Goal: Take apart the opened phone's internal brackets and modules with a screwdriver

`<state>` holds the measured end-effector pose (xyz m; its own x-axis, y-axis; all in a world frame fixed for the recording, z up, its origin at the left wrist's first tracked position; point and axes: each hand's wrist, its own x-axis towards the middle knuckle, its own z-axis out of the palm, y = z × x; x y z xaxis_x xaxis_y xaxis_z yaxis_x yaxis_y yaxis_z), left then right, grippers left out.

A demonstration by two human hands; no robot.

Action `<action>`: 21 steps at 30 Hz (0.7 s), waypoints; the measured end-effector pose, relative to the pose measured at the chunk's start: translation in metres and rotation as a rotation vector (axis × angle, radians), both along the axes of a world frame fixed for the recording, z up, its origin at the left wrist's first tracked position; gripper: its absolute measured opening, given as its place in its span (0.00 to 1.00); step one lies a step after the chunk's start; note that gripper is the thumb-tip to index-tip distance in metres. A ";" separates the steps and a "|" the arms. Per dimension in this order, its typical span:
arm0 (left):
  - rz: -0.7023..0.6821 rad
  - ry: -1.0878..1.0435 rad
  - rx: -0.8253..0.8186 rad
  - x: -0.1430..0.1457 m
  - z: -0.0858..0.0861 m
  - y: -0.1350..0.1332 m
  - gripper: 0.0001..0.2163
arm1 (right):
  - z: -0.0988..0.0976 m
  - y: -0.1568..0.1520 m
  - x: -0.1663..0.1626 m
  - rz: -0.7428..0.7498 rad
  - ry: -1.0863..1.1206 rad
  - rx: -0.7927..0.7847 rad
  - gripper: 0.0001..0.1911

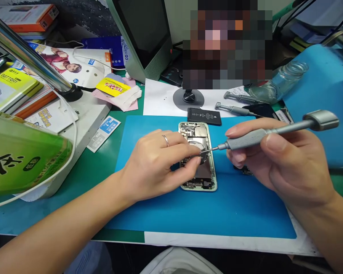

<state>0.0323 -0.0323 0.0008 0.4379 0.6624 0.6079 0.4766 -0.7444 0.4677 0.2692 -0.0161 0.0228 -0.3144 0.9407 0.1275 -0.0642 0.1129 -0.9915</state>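
An opened smartphone [203, 173] lies on the blue mat [171, 213], its inner parts exposed. My right hand [291, 163] grips a grey precision screwdriver [247, 140], whose thin shaft points left over the phone. Close to its tip, my left hand [160, 163] is above the phone with thumb and forefinger pinched together. Something small and dark shows at those fingertips, too covered to name. Behind the phone rests a black phone battery [204, 116]. A small dark part [246, 171] is partly hidden by my right hand.
Two more screwdrivers [236, 109] and a tilted glass jar [277, 85] lie at back right. A grey monitor [143, 38] stands behind. On the left are a metal lamp pole [31, 49], several boxes and a green drink container [25, 156]. A white cable [74, 140] hangs there.
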 end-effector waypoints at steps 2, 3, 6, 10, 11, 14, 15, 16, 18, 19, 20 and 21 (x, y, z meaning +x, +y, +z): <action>0.008 0.006 -0.003 0.000 0.000 0.000 0.05 | 0.000 0.000 -0.001 0.011 0.002 0.002 0.12; 0.013 0.012 -0.006 0.000 0.001 0.000 0.05 | 0.000 0.000 -0.001 0.015 0.004 0.007 0.12; 0.018 0.024 -0.008 0.000 0.002 0.000 0.05 | 0.000 -0.001 -0.001 0.014 -0.002 0.021 0.11; 0.024 0.030 -0.003 0.001 0.003 -0.001 0.06 | 0.000 -0.002 -0.001 -0.006 -0.033 0.010 0.12; 0.026 0.035 -0.004 0.001 0.003 -0.001 0.06 | 0.000 -0.002 -0.001 -0.007 -0.033 0.009 0.13; 0.032 0.041 -0.004 0.001 0.004 -0.001 0.06 | -0.001 -0.002 0.000 -0.002 -0.016 0.017 0.13; 0.033 0.041 -0.005 0.000 0.004 -0.001 0.06 | -0.001 -0.002 0.000 0.003 -0.011 0.020 0.13; 0.032 0.041 -0.006 0.000 0.004 -0.001 0.06 | -0.001 -0.002 0.000 0.006 -0.008 0.021 0.13; 0.030 0.043 -0.009 0.000 0.005 -0.001 0.06 | -0.001 -0.002 0.000 0.006 -0.007 0.022 0.12; 0.030 0.046 -0.010 0.000 0.005 -0.001 0.06 | -0.001 -0.002 0.000 0.004 -0.009 0.019 0.12; 0.032 0.048 -0.010 0.000 0.005 -0.001 0.06 | -0.001 -0.002 0.000 0.000 -0.011 0.018 0.12; 0.034 0.050 -0.010 0.000 0.005 -0.001 0.06 | -0.001 -0.002 0.000 -0.003 -0.011 0.018 0.12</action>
